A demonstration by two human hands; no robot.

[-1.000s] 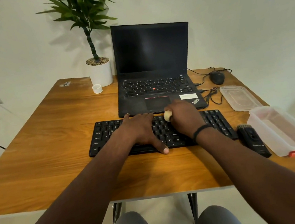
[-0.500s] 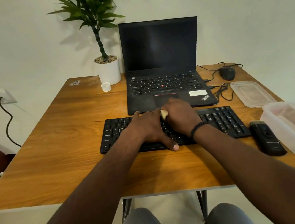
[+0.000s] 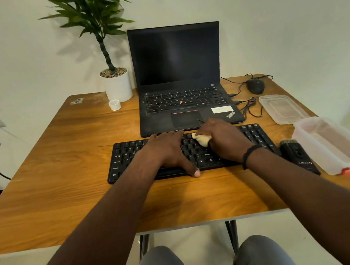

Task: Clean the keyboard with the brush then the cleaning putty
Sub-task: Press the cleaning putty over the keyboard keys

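Note:
A black keyboard lies across the wooden table in front of the laptop. My left hand rests flat on its middle keys, fingers spread, thumb at the front edge. My right hand is closed around a pale cream lump of cleaning putty and presses it onto the upper middle keys. Most of the putty is hidden under my fingers. The black brush lies on the table just right of the keyboard, bristles pointing away from me.
An open black laptop stands behind the keyboard. A potted plant and small white cap sit back left. A mouse with cable, a clear lid and a clear plastic box occupy the right side.
My right hand has shifted slightly right along the keys, so more of the putty shows between my hands. The left hand stays on the keyboard. My head has moved a little.

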